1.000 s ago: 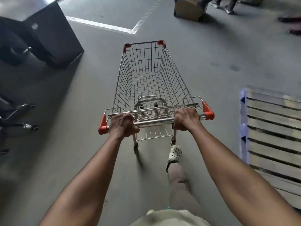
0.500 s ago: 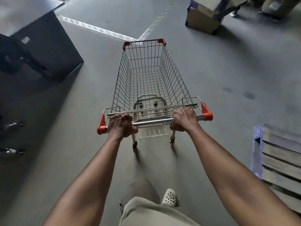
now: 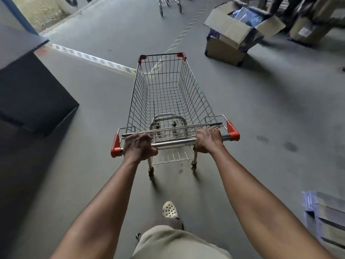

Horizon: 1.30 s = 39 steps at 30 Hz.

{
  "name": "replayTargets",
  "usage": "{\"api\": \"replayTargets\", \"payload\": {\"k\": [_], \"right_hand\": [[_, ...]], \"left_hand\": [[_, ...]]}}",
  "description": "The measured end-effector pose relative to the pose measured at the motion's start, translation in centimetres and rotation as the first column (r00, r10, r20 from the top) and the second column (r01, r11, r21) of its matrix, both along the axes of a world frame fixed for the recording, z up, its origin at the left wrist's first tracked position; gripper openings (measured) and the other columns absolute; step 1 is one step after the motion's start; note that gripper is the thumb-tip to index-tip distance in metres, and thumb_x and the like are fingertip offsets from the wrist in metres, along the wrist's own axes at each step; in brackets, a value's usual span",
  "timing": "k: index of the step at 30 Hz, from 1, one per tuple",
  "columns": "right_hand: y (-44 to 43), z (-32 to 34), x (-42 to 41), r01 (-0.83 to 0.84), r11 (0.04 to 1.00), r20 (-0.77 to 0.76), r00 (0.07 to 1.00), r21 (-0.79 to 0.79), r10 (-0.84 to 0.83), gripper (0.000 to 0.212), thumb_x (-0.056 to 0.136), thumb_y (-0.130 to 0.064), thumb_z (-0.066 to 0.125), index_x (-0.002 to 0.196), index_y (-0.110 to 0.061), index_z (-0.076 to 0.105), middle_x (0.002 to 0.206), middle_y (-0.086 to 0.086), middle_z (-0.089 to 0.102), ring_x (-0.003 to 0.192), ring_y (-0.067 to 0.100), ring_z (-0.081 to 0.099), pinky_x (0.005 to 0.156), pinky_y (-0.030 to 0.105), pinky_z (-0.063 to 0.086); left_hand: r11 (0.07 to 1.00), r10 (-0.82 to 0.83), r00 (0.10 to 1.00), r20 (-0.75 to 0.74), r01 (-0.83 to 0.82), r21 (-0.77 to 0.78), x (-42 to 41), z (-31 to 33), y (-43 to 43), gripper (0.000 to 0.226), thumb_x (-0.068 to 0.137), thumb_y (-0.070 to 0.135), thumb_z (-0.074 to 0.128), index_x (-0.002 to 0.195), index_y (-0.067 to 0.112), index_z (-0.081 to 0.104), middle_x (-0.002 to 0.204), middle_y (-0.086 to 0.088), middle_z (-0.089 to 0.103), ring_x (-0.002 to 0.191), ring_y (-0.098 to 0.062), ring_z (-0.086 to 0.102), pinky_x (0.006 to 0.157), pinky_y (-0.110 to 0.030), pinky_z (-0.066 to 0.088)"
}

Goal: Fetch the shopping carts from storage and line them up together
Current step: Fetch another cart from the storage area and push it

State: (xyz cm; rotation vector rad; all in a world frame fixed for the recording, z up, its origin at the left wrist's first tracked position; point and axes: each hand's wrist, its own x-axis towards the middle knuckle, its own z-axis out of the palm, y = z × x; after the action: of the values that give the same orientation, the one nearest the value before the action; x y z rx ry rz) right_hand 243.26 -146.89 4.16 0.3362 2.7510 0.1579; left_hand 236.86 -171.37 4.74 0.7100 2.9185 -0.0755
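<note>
We record one shopping cart standing on the grey floor in the middle of the view, directly ahead of the person. Its long axis runs from the handle bar at the near end to the narrower front end, marked by two red corners. The front points away from the person, toward the top of the view.

The left hand grips the bar beside its left red end cap, fingers curled fully round it. The right hand grips the bar beside the right red cap, fingers wrapped over it likewise. Both arms reach straight forward.

Only the two rear wheels show; the front wheels are hidden under the basket. At the top edge more carts are cut off, so we see only legs and wheels, well apart from the held cart. An open cardboard box sits to the right of the cart's front; its contents are blue but too blurred to identify. A dark cabinet on the left is cut by the frame edge. A pallet at lower right is blurred and partly out of view. One pale shoe shows between the arms.
</note>
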Motion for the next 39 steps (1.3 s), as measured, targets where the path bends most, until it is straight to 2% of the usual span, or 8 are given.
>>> {"api": "replayTargets", "payload": {"k": [5, 8, 15, 23, 26, 32, 36, 39], "right_hand": [[4.3, 0.0, -11.8, 0.018, 1.0, 0.003, 1.0, -0.018, -0.018, 0.023, 0.08, -0.036, 0.064, 0.088, -0.015, 0.062, 0.084, 0.004, 0.058, 0.067, 0.02, 0.049, 0.066, 0.032, 0.036], [7.3, 0.2, -19.5, 0.023, 0.999, -0.006, 1.0, -0.032, -0.023, 0.018, 0.08, -0.034, 0.061, 0.081, -0.015, 0.061, 0.079, 0.003, 0.059, 0.059, 0.016, 0.042, 0.063, 0.031, 0.035], [15.2, 0.5, -39.4, -0.007, 0.999, -0.064, 0.998, -0.036, 0.004, 0.012, 0.082, -0.026, 0.056, 0.086, -0.014, 0.056, 0.074, 0.004, 0.048, 0.07, 0.023, 0.05, 0.068, 0.032, 0.038], [24.1, 1.1, -60.9, -0.092, 0.996, 0.0, 0.996, -0.002, 0.092, 0.018, 0.086, -0.03, 0.059, 0.096, -0.015, 0.064, 0.09, 0.005, 0.058, 0.079, 0.022, 0.052, 0.07, 0.032, 0.039], [27.1, 0.8, -68.6, -0.107, 0.994, -0.026, 0.994, -0.012, 0.106, 0.015, 0.084, -0.03, 0.06, 0.092, -0.017, 0.059, 0.089, 0.005, 0.057, 0.078, 0.024, 0.05, 0.069, 0.033, 0.038], [32.4, 0.2, -85.4, -0.142, 0.99, -0.075, 0.987, 0.001, 0.141, 0.019, 0.081, -0.025, 0.057, 0.096, -0.015, 0.061, 0.085, 0.006, 0.054, 0.074, 0.024, 0.05, 0.067, 0.035, 0.036], [35.7, 0.4, -97.1, -0.144, 0.99, -0.085, 0.986, -0.003, 0.144, 0.014, 0.08, -0.023, 0.057, 0.091, -0.016, 0.06, 0.075, 0.004, 0.049, 0.065, 0.018, 0.045, 0.068, 0.033, 0.035], [38.1, 0.2, -105.3, -0.143, 0.99, -0.096, 0.985, -0.012, 0.141, 0.015, 0.081, -0.023, 0.056, 0.093, -0.015, 0.058, 0.08, 0.004, 0.053, 0.074, 0.021, 0.051, 0.069, 0.034, 0.037]], "left_hand": [[0.999, -0.037, 0.999, 0.012, 0.037, -0.029, -12.6, 0.2, 4.2, 0.026, 0.072, 0.046, 0.062, 0.07, 0.022, 0.053, 0.073, 0.003, 0.054, 0.07, -0.02, 0.051, 0.062, -0.029, 0.033], [0.998, -0.056, 0.998, -0.012, 0.056, -0.042, -20.6, 0.0, 7.1, 0.028, 0.072, 0.047, 0.063, 0.069, 0.023, 0.05, 0.068, 0.004, 0.046, 0.069, -0.02, 0.047, 0.062, -0.028, 0.032], [0.999, -0.005, 1.0, -0.013, 0.004, -0.052, -40.4, -0.1, 15.3, 0.027, 0.071, 0.047, 0.064, 0.07, 0.021, 0.055, 0.063, 0.004, 0.04, 0.068, -0.023, 0.05, 0.063, -0.028, 0.035], [0.995, 0.083, 0.997, 0.003, -0.083, -0.049, -59.5, 0.2, 23.8, 0.027, 0.069, 0.047, 0.062, 0.072, 0.021, 0.06, 0.066, 0.003, 0.048, 0.067, -0.022, 0.054, 0.06, -0.027, 0.035], [0.995, 0.099, 0.995, -0.001, -0.099, -0.029, -66.3, -0.1, 26.5, 0.025, 0.069, 0.045, 0.063, 0.072, 0.02, 0.062, 0.064, 0.003, 0.051, 0.066, -0.021, 0.057, 0.06, -0.026, 0.037], [0.99, 0.139, 0.988, -0.064, -0.141, -0.021, -82.4, -1.1, 31.3, 0.043, 0.072, 0.061, 0.068, 0.063, 0.022, 0.051, 0.057, 0.007, 0.042, 0.053, -0.013, 0.041, 0.052, -0.023, 0.023], [0.984, 0.178, 0.983, -0.034, -0.178, 0.021, -93.6, -1.2, 34.7, 0.047, 0.071, 0.063, 0.07, 0.06, 0.022, 0.048, 0.063, 0.004, 0.046, 0.065, -0.021, 0.051, 0.063, -0.027, 0.034], [0.984, 0.176, 0.984, -0.03, -0.177, -0.014, -101.6, -0.6, 37.4, 0.041, 0.073, 0.061, 0.068, 0.07, 0.022, 0.059, 0.065, 0.004, 0.047, 0.066, -0.02, 0.051, 0.061, -0.027, 0.034]]}}
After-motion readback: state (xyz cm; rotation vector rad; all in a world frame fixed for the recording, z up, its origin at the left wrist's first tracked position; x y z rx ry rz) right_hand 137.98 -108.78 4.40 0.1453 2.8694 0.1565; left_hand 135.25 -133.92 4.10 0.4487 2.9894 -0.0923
